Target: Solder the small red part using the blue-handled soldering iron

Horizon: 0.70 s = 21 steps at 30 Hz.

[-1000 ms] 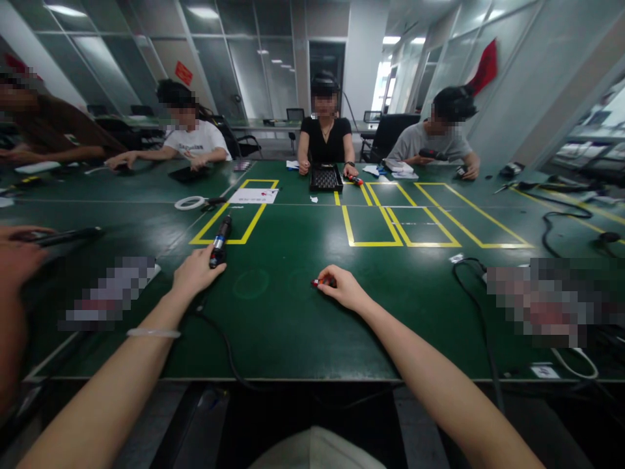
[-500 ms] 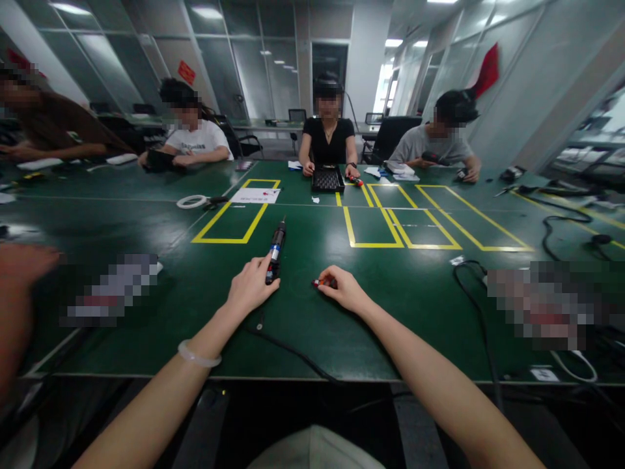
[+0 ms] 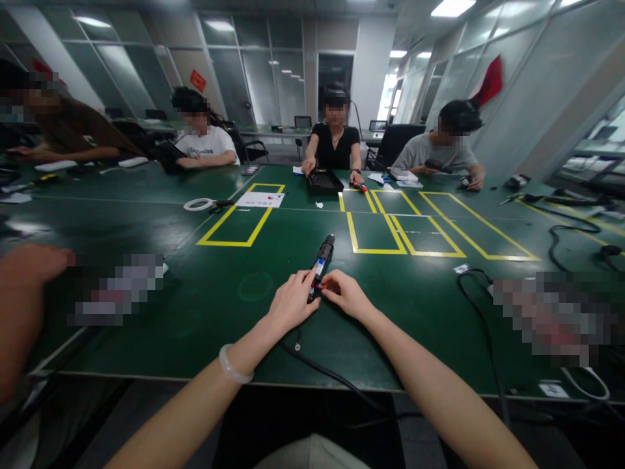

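A black electric screwdriver (image 3: 324,254) with a blue-and-white band lies on the green table, its tip pointing away from me. My left hand (image 3: 294,298) is closed around its rear part, and a pale bracelet circles that wrist. Close against the tool's rear end, my right hand (image 3: 346,293) pinches a small orange-red and dark piece (image 3: 323,286), mostly covered by the fingers. The two hands nearly meet there. From beneath my left forearm a black cable (image 3: 325,371) runs toward the table's front edge.
Yellow tape frames (image 3: 378,251) mark the table ahead. A white sheet (image 3: 260,200) and a coiled white cable (image 3: 198,204) lie further left. Across the table a person handles a black tray (image 3: 325,184); others sit either side. A co-worker's hand (image 3: 36,273) reaches in at left.
My left hand has moved right with the screwdriver, which now sits by my right hand. The piece in my right hand is now at the tool's rear. Across the table, the black tray has turned.
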Motion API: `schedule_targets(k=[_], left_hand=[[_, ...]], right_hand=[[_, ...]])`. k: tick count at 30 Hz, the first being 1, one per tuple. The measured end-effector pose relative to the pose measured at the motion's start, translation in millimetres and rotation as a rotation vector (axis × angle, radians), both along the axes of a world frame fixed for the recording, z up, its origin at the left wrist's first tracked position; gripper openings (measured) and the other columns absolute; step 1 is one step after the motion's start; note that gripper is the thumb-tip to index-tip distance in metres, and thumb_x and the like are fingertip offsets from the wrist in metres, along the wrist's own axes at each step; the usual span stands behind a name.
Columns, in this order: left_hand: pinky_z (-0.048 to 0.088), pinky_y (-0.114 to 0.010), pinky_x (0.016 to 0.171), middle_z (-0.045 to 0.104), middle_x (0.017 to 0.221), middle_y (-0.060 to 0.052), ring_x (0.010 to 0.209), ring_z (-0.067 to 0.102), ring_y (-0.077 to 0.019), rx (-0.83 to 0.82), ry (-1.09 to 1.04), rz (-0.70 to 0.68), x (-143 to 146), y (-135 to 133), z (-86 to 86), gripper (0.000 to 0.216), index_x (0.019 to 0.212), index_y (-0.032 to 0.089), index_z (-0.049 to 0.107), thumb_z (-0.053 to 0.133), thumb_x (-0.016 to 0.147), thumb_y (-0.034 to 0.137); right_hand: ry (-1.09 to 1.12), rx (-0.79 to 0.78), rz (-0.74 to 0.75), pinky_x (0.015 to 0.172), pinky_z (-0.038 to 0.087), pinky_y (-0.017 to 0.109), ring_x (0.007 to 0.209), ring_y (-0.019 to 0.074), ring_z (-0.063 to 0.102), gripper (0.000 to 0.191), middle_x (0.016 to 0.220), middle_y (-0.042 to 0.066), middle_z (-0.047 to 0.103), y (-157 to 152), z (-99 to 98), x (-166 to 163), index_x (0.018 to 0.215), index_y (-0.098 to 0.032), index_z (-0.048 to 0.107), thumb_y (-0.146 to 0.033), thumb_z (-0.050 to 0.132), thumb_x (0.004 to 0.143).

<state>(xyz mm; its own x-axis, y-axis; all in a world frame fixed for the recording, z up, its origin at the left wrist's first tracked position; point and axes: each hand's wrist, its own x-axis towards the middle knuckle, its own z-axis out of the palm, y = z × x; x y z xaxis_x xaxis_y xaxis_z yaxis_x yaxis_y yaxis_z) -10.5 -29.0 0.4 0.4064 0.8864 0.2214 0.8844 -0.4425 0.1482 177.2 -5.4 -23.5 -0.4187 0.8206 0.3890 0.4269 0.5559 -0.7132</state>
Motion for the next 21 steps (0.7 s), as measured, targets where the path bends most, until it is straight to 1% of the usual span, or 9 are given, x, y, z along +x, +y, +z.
schedule_targets(k=[5, 10, 14, 18, 21], left_hand=[[0.049, -0.035, 0.085, 0.049, 0.131, -0.01, 0.112, 0.052, -0.0258, -0.018, 0.002, 0.001, 1, -2, 2.4, 0.065, 0.144, 0.023, 0.031, 0.056, 0.085, 0.035], [0.047, -0.035, 0.086, 0.049, 0.13, -0.01, 0.108, 0.055, -0.0254, 0.01, 0.026, 0.019, 3, -2, 0.5, 0.065, 0.143, 0.024, 0.033, 0.059, 0.085, 0.036], [0.048, -0.034, 0.084, 0.053, 0.121, -0.01, 0.104, 0.057, -0.0248, 0.039, 0.034, 0.04, 7, -1, 2.4, 0.059, 0.139, 0.022, 0.037, 0.057, 0.087, 0.042], [0.048, -0.034, 0.079, 0.054, 0.109, -0.009, 0.095, 0.058, -0.0242, 0.052, 0.068, 0.096, 14, 0, 6.0, 0.047, 0.13, 0.021, 0.045, 0.056, 0.088, 0.039], [0.048, -0.034, 0.077, 0.052, 0.107, -0.009, 0.094, 0.058, -0.0246, 0.059, 0.084, 0.127, 18, -1, 6.2, 0.043, 0.126, 0.021, 0.046, 0.057, 0.088, 0.038]], right_hand=[[-0.08, 0.022, 0.037, 0.07, 0.042, 0.025, 0.071, 0.0122, 0.052, 0.009, 0.085, 0.0, 0.052, 1, 1.1, 2, 0.091, -0.02, 0.061, -0.014, 0.06, 0.084], [-0.088, 0.037, -0.009, 0.072, 0.044, 0.026, 0.078, 0.0136, 0.055, 0.008, 0.091, 0.002, 0.054, 2, 1.2, 2, 0.089, -0.019, 0.066, -0.014, 0.062, 0.084], [-0.09, 0.051, 0.011, 0.072, 0.044, 0.026, 0.076, 0.0135, 0.057, 0.008, 0.087, 0.003, 0.057, -1, 3.7, 1, 0.087, -0.019, 0.068, -0.016, 0.061, 0.086], [-0.081, 0.072, 0.01, 0.074, 0.046, 0.027, 0.079, 0.0146, 0.058, 0.011, 0.086, 0.004, 0.059, -4, 6.3, 0, 0.087, -0.018, 0.07, -0.02, 0.059, 0.088], [-0.076, 0.074, 0.023, 0.075, 0.046, 0.027, 0.081, 0.0151, 0.059, 0.013, 0.088, 0.004, 0.06, -5, 7.3, 0, 0.091, -0.019, 0.07, -0.023, 0.058, 0.09]])
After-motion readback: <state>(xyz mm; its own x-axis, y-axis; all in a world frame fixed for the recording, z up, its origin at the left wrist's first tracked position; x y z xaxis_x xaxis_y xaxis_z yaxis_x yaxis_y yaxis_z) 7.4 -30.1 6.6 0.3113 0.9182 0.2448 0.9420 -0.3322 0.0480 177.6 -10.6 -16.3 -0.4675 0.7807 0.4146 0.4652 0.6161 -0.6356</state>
